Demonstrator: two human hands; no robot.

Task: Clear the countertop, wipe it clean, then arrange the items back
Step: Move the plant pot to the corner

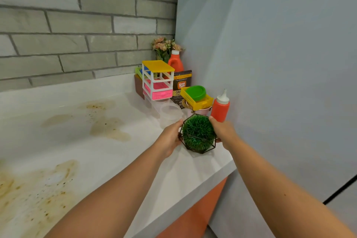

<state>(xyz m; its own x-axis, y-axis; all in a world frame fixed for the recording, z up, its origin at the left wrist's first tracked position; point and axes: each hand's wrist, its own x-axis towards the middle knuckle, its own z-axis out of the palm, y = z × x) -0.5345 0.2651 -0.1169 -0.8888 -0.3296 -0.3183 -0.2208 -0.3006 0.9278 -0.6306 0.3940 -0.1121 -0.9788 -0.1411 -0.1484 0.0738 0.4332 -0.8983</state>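
A green grass ball in a black wire frame (198,135) rests on the white countertop (116,152) near its right end. My left hand (170,138) holds the frame's left side and my right hand (222,130) holds its right side, fingers curled round the wire. Brown stains (108,127) with dark specks mark the counter at the left and centre. Behind the plant, items are crowded into the corner: a red squeeze bottle (220,107), a yellow basket (197,100) with a green lid (196,92), and a small drawer rack with a yellow top (157,79).
A coffee pouch (181,85), a red jug with a white cap (175,62), pink flowers (166,46) and clear plastic containers (168,112) also fill the corner. A grey brick wall runs behind, a pale blue wall at the right. An orange cabinet front (195,214) lies below the counter edge.
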